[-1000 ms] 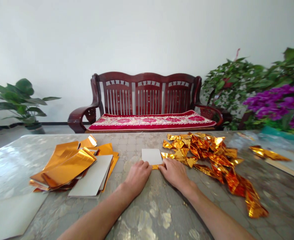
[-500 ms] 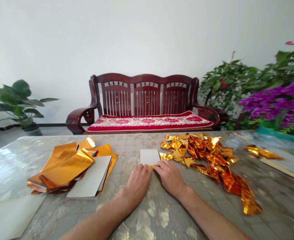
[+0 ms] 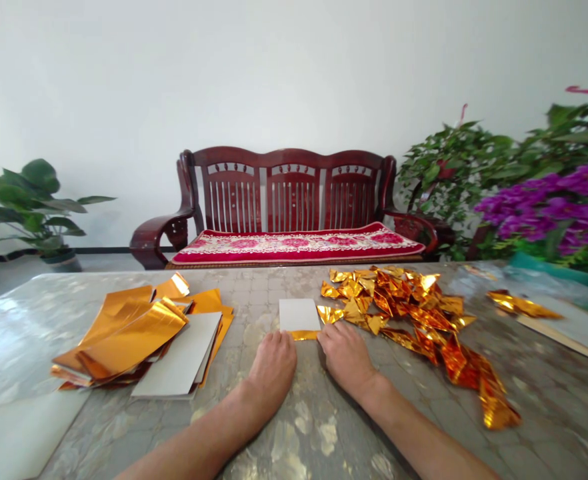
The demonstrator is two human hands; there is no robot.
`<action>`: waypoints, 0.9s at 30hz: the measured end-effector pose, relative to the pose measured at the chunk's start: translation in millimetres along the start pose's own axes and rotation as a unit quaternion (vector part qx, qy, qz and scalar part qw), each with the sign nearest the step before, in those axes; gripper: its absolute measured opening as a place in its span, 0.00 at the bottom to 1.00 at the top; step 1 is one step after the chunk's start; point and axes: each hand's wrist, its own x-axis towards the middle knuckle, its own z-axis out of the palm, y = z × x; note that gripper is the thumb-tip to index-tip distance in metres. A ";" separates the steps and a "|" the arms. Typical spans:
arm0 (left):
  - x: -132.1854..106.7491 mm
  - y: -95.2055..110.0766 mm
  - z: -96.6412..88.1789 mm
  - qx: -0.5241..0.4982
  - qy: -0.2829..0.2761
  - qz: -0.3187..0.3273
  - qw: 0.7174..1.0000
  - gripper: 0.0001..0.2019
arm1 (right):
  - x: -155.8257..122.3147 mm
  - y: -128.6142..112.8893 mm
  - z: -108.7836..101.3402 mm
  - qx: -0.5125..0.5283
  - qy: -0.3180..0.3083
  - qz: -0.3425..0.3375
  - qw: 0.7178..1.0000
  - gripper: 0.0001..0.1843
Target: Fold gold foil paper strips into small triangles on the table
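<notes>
A small sheet of gold foil paper (image 3: 300, 317) lies white side up on the marble table (image 3: 299, 433), its near edge folded over into a gold strip. My left hand (image 3: 273, 365) rests knuckles up at the strip's left end, fingertips curled down onto it. My right hand (image 3: 345, 357) presses the right end the same way. Left of my hands lies a stack of flat gold sheets (image 3: 134, 333). To the right spreads a heap of folded gold pieces (image 3: 414, 313).
A white sheet (image 3: 19, 433) lies at the near left corner. More foil and paper (image 3: 549, 313) sit at the far right. Beyond the table stand a wooden bench with a red cushion (image 3: 294, 213), a potted plant (image 3: 34, 207) and purple flowers (image 3: 559, 213).
My two hands have moved slightly apart along the folded edge, which now shows as a gold strip between them. The view shifted a little.
</notes>
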 end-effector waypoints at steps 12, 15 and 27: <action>-2.2 0.8 8.2 0.026 0.075 0.002 0.997 0.20 | 2.2 -5.0 -3.5 -0.023 0.008 0.002 1.000 0.13; -2.1 4.2 8.6 0.050 0.082 -0.003 0.995 0.21 | 2.3 -7.8 -4.0 -0.030 0.010 -0.003 0.999 0.12; -1.7 4.7 3.0 0.052 0.051 -0.016 0.997 0.14 | -0.8 -16.6 -8.0 -0.041 -0.026 0.001 0.999 0.15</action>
